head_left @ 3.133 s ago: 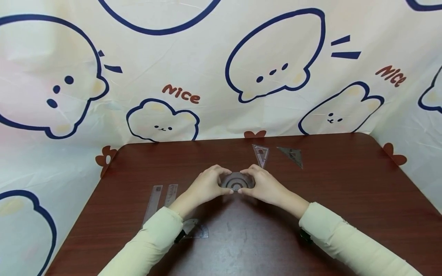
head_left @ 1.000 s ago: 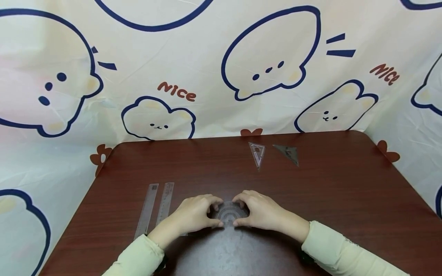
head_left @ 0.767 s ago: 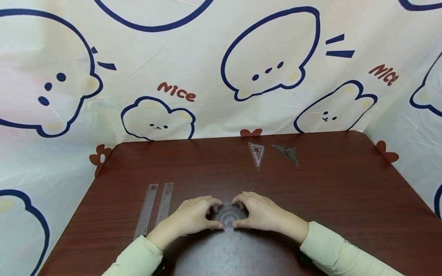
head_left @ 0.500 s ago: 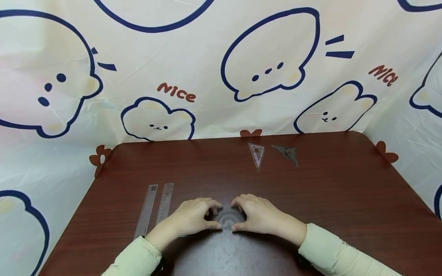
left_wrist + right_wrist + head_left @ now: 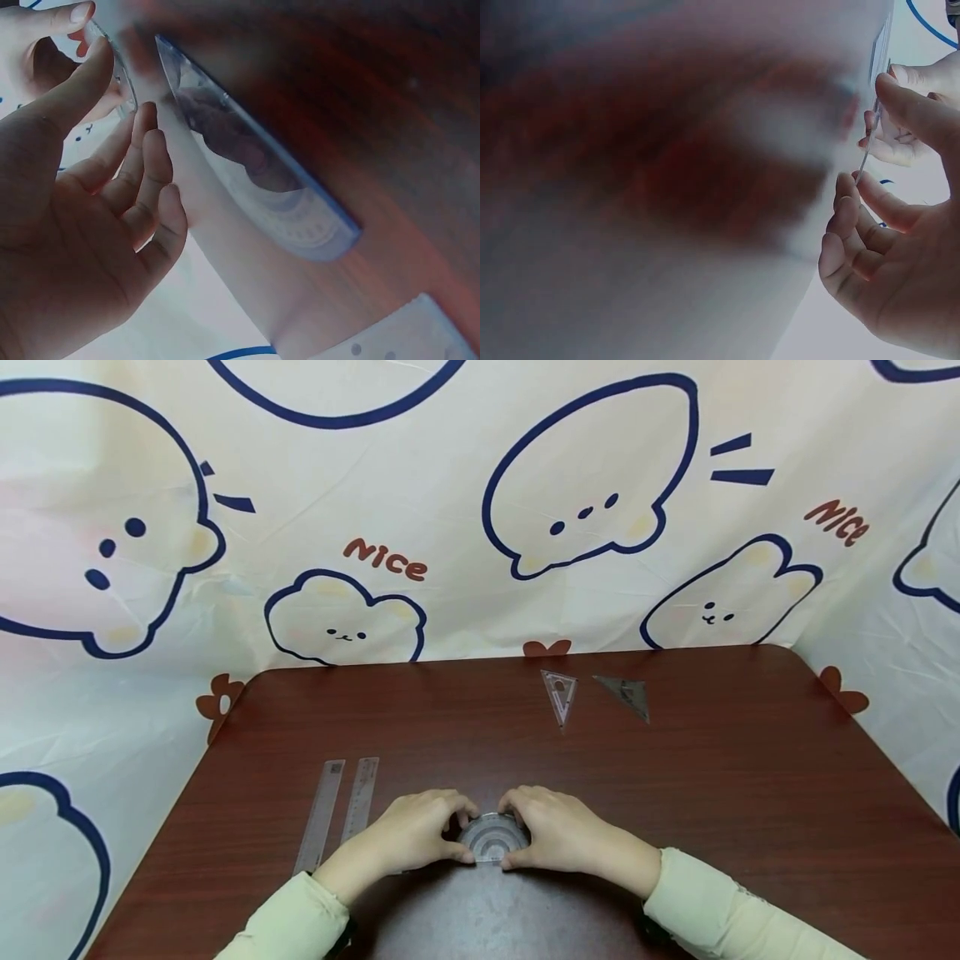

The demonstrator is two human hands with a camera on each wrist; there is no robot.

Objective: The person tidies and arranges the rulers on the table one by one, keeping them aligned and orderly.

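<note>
A clear semicircular protractor (image 5: 491,839) is held between my two hands at the front middle of the table, its curved edge facing away from me. My left hand (image 5: 412,831) pinches its left end between thumb and fingers. On the other side, my right hand (image 5: 562,831) pinches the right end the same way. In the right wrist view the protractor (image 5: 870,139) appears edge-on between thumb and fingertips. Below the left hand, the left wrist view has a second clear protractor (image 5: 300,217) lying on the table; the left arm mostly hides it in the head view.
Two clear rulers (image 5: 321,814) (image 5: 362,797) lie side by side left of the left hand. Towards the back of the brown table (image 5: 712,760) are a clear set square (image 5: 559,697) and a darker set square (image 5: 628,695). A patterned cloth (image 5: 450,485) hangs behind.
Since the oldest frame, both hands have brought the protractor nearer to me across the table. Over the last second they shift only slightly, and the protractor looks clearer and brighter.
</note>
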